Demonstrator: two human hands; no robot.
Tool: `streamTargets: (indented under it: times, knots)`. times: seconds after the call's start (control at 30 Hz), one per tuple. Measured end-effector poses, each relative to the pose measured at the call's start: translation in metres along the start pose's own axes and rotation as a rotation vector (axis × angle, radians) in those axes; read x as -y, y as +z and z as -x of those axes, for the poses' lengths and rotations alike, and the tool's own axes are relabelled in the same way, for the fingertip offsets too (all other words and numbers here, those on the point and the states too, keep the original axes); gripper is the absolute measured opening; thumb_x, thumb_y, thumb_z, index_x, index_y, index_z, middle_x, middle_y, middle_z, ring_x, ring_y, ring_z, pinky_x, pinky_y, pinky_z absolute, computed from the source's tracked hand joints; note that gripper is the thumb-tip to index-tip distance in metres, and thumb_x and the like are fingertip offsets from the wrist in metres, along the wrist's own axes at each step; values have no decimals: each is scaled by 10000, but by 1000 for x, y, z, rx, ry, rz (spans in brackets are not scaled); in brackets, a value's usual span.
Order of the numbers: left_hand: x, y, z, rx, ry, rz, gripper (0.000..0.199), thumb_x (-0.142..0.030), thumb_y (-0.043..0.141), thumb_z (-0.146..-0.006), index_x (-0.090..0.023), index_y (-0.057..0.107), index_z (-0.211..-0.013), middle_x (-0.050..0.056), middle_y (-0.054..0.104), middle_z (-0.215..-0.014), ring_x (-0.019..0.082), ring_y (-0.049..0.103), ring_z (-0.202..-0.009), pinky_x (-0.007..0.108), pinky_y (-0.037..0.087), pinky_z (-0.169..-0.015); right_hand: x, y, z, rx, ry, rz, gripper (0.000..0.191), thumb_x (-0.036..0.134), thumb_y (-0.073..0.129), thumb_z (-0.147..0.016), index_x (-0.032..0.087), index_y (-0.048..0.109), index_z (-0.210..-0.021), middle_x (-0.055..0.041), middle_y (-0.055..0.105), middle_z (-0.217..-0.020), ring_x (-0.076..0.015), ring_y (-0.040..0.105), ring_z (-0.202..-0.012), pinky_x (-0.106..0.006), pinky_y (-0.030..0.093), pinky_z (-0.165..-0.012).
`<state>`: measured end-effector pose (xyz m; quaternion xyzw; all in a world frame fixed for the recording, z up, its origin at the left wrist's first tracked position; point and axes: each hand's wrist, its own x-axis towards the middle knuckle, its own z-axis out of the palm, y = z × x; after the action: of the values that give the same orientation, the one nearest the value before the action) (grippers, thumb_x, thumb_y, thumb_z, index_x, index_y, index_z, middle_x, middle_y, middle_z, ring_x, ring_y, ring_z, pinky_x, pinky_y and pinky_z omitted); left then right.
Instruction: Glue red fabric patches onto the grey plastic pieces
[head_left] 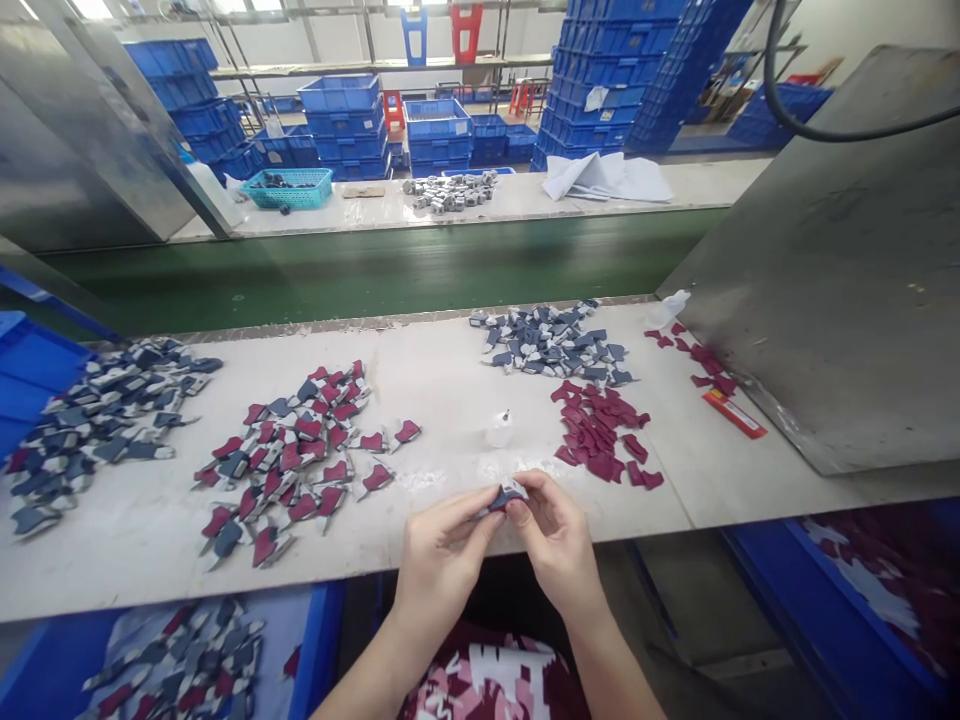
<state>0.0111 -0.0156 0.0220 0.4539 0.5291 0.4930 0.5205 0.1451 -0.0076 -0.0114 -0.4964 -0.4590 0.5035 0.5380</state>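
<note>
Between my left hand [444, 555] and my right hand [556, 535] is a small dark blue and grey plastic part [508, 494], pinched by the fingertips of both. Fingers hide much of it. Just beyond my hands stands a small white bottle [499, 428] with a thin dark tip. To the right lies a heap of maroon pieces [600, 428], with blue and grey parts [555, 340] piled behind it. On the left spreads a pile of grey parts with maroon faces [292, 450], a few dark blue ones among them.
More blue and grey parts [112, 420] lie far left beside a blue crate [30, 370]. Below the table edge are a parts bin [322, 640] and another blue bin [825, 620]. A metal panel [847, 280] rises at right. Behind runs a green belt [360, 275].
</note>
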Motion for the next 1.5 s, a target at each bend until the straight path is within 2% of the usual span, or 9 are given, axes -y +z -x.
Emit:
streamTargets:
  times: [0.23,0.37,0.5,0.6,0.77,0.9,1.07,1.17,1.5]
  knots:
    - [6,-13,-3,13,36,-132,270,-294,792,-767,-205,808,-1022,72,806,-970,260,776,-819,315,662,-744,-7,-1,-8,73,43,-44,342,507,751,-793,213,735,-965,-48,710,-836,-197,684,-783,-310,586,-713]
    - [5,-18,-3,87,-19,-61,301,-314,740,-823,-203,782,-1100,65,809,-952,262,781,-815,322,656,-759,-1,-12,-9,50,-272,253,422,342,802,-773,283,687,-1174,-50,672,-1000,-206,653,-895,-350,579,-770]
    - [-1,-20,0,163,-83,5,295,-307,747,-815,-205,784,-1088,63,807,-963,273,781,-849,345,647,-810,7,-21,-12,47,-674,517,254,211,762,-815,330,710,-1033,-51,651,-1010,-243,583,-1033,-432,531,-880]
    - [-6,-21,0,201,-140,50,292,-325,739,-821,-218,783,-1089,54,809,-956,278,779,-866,361,648,-815,10,-23,-13,100,-776,595,208,193,739,-831,340,705,-975,-42,648,-926,-261,559,-1058,-460,509,-898]
    - [-6,-20,-2,208,-184,88,283,-321,765,-796,-205,793,-1052,68,802,-1000,291,768,-927,377,635,-861,11,-17,-13,151,-781,687,335,40,514,-897,315,680,-992,-49,622,-918,-238,523,-1096,-413,513,-884]
    - [-2,-20,-4,133,-179,136,274,-319,804,-747,-182,806,-984,70,812,-894,279,780,-835,359,652,-797,4,-13,-10,58,-790,658,272,90,587,-894,338,689,-938,-47,585,-1013,-248,514,-1147,-446,506,-922]
    - [-7,-22,-7,76,-132,84,238,-240,805,-734,-200,816,-968,41,814,-874,263,781,-816,324,655,-782,-4,-15,-2,85,-458,337,398,292,631,-924,304,559,-1316,-62,643,-1049,-207,638,-944,-352,567,-796]
    - [-6,-22,-7,56,-98,76,244,-230,805,-732,-200,817,-973,41,813,-914,267,779,-848,326,650,-813,-2,-13,0,130,-282,230,288,302,580,-955,270,642,-1235,-55,687,-980,-187,664,-883,-310,574,-778]
    - [-8,-17,-11,9,-191,167,348,-285,892,-615,-144,811,-923,98,808,-915,301,778,-858,358,658,-809,-5,-9,-2,140,-217,59,246,292,643,-912,255,728,-1140,-59,672,-914,-191,654,-870,-324,580,-758]
